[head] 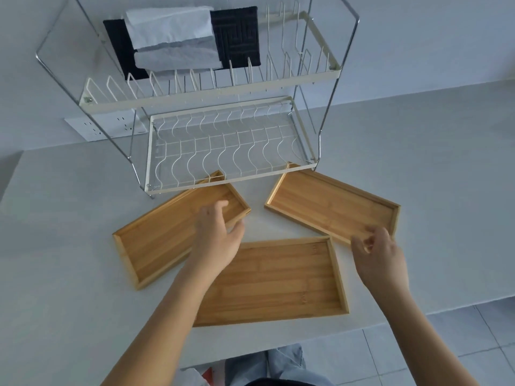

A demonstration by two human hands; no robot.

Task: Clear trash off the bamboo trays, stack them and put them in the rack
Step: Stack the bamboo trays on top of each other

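Three bamboo trays lie flat on the white counter, none with anything in it. The left tray [156,246] is angled, its far corner under the rack's front edge. The right tray [328,204] is angled the other way. The near tray [278,282] lies in the middle, closest to me. My left hand [217,235] hovers with fingers spread over the right end of the left tray, thumb near its rim. My right hand [376,252] is held over the near corner of the right tray, fingers loosely curled and holding nothing. The two-tier wire rack [223,179] stands behind the trays.
The rack's upper tier holds black mats [239,32] and folded white paper [172,32]; its lower tier is bare wire. A wall socket strip [94,126] sits behind the rack at left. The counter's front edge runs near me, with tiled floor [446,344] beyond.
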